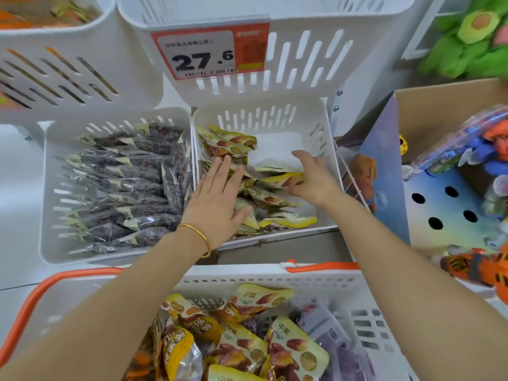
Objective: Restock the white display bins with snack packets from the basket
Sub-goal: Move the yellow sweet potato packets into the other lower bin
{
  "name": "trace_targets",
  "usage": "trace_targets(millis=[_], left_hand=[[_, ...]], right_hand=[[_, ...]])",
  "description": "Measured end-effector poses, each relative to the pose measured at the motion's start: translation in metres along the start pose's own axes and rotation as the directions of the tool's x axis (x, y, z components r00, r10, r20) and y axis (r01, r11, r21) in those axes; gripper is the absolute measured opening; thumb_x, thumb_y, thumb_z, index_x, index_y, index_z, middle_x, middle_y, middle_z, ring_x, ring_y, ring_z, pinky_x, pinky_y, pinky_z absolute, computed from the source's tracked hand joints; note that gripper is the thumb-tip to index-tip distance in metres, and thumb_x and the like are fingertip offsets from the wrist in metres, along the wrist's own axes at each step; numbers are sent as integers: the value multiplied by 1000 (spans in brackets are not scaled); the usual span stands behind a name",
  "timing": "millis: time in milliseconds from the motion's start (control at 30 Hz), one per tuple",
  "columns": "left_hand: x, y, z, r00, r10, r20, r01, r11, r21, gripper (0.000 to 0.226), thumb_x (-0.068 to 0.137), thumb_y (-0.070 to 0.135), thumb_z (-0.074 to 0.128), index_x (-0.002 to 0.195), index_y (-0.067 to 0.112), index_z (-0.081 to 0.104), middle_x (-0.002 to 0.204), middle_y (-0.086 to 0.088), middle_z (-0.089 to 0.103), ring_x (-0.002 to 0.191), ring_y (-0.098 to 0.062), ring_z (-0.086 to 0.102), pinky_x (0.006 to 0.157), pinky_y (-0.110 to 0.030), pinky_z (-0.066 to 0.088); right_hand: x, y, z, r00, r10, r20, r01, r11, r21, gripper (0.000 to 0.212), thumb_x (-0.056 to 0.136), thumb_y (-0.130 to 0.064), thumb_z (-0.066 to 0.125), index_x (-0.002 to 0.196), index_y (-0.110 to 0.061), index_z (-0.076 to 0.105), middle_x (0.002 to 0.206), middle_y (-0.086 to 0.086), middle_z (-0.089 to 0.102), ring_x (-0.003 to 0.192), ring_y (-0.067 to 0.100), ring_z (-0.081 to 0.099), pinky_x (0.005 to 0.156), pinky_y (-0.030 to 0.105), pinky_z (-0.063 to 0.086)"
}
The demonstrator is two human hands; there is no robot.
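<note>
Left hand [217, 199] flat on the yellow packets [270, 200], right hand [316, 180] gripping one.
Both inside the white bin [264, 116]; bare floor toward its back wall, basket [247, 274] just before its front rim.

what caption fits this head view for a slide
Left hand rests on yellow snack packets in a white bin; right hand grips another packet.
</note>
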State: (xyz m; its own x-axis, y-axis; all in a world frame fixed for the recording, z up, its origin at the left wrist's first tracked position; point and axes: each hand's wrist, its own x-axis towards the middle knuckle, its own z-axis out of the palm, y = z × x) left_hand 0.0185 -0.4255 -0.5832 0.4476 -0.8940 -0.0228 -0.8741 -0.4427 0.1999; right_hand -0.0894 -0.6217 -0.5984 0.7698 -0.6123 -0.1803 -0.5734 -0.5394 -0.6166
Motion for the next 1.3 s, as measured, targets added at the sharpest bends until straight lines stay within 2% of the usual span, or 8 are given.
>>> trace_targets(millis=[233,400,733,967,1100,1167,1233,1300], left_hand=[[-2,2,-2,1000,-12,7,13,1000,-28,75,95,49,37,150,17,-4,157,-4,-15,143,-17,-18,119,-35,-2],[-18,5,-18,999,-9,-46,5,997,-79,71,94,45,43,150,15,10,158,-6,-5,145,-18,-12,119,-35,2],[-74,24,-36,999,-45,-12,42,984,-172,66,96,39,43,149,18,11,158,-2,-7,144,-16,-12,117,-31,0],[-107,39,-36,1000,-19,-20,14,979,-204,62,95,33,47,148,14,19,158,-4,0,145,-19,-5,119,-36,5],[-145,44,-34,999,11,-41,-20,973,-230,58,95,32,48,146,15,25,157,-3,6,145,-21,2,116,-32,8],[-165,44,-31,999,21,-30,-27,973,-228,54,94,29,49,143,14,31,156,-6,12,144,-25,8,117,-37,14],[-183,43,-26,1000,20,-11,-22,971,-237,50,93,23,52,139,10,37,153,-12,18,143,-30,13,115,-44,22],[-195,43,-20,1000,11,23,-6,973,-232,48,92,18,54,137,8,39,152,-15,21,141,-34,17,113,-48,25]], right_hand=[[-5,-20,6,998,-32,59,31,999,22,83,83,-20,71,148,-20,19,144,16,31,129,30,40,99,30,35],[-18,-25,-3,999,1,47,0,1000,-21,88,82,-17,72,149,-19,16,143,18,30,125,34,41,94,31,37],[-47,-26,-10,996,91,2,-91,994,60,80,85,-19,68,147,-9,19,148,17,30,135,33,33,105,32,31],[-93,-26,-28,998,66,-1,-66,992,111,80,85,-11,68,149,-13,20,150,13,29,136,28,34,105,33,34],[-144,-37,-46,989,22,-149,7,981,193,60,89,-4,60,143,-9,33,142,14,41,127,27,44,97,32,40],[-172,-48,-50,981,21,-191,28,968,249,42,89,-1,59,129,-8,48,122,12,53,111,25,54,90,35,47],[-203,-61,-49,999,6,-49,12,934,358,26,87,3,59,111,-5,57,98,8,60,90,23,62,79,43,56],[-231,-70,-37,974,-52,219,-10,962,273,20,87,2,59,106,-4,60,94,10,65,83,23,65,72,44,56]])
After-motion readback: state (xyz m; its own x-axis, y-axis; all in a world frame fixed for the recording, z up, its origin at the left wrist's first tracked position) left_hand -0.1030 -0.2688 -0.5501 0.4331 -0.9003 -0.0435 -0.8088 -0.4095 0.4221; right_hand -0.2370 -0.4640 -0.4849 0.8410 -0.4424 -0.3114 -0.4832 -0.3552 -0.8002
